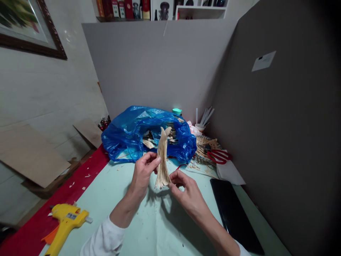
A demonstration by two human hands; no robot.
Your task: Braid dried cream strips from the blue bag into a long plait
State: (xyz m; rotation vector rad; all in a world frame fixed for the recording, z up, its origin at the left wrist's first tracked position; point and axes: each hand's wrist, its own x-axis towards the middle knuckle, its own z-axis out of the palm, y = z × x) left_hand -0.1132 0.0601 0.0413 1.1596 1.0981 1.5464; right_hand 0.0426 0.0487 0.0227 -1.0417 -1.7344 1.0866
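A pale dried husk strip (162, 156) stands upright above the light green table (157, 224). My left hand (144, 170) pinches its middle from the left side. My right hand (183, 188) grips its frayed lower end from the right. Both hands are closed on the husk. Just behind it lies an open blue plastic bag (128, 135) with more husk pieces inside.
A yellow glue gun (65, 222) lies at the front left on a red strip. Red-handled scissors (220, 155) rest on a woven basket (205, 144) at the right, beside a cup of sticks (200, 124). A black flat slab (234, 213) lies along the grey partition.
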